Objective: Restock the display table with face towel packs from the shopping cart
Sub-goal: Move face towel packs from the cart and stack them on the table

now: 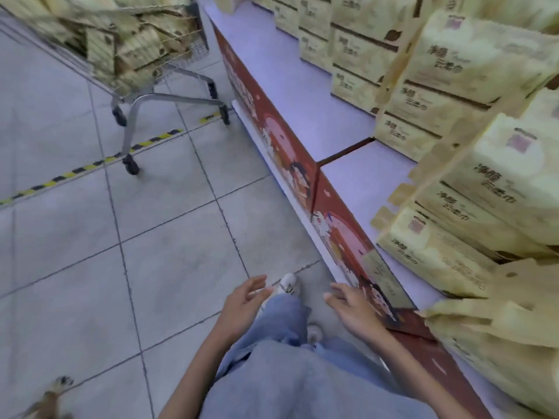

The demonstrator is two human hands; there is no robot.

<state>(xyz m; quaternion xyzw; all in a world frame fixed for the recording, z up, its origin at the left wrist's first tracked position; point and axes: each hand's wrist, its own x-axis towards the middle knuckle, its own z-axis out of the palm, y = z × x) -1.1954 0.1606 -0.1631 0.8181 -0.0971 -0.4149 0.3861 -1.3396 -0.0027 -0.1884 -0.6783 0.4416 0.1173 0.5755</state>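
both hands empty between cart and counter

the left hand (245,300) hangs low in the centre of the frame, fingers loosely spread and holding nothing, above a blue denim trouser leg (287,373) and just left of a pale shoe (289,284). the right hand (351,309) is a little to the right of it, fingers straight and slightly apart, also holding nothing. it sits just beside the red printed front panel (272,128) of the pale lilac-topped counter (302,86); whether it touches the panel cannot be told.

the silver wire shopping cart (169,99) stands in the upper left of the frame on the grey tiled floor (121,237), well apart from both hands, with one corner near the far end of the counter. cream-yellow face towel packs (136,46) lie heaped inside it at mixed angles (the picture is too blurred there to count them). a yellow-and-black striped tape line (90,163) runs across the tiles beneath the cart's wheels.

the counter runs diagonally from the upper centre to the lower right. cream-yellow stacked packs (447,86) of the same kind fill its right side in columns several high, with dark lettering on their fronts. a bare strip of the top lies between them and the front edge, and the packs at the lower right reach out close to that edge.
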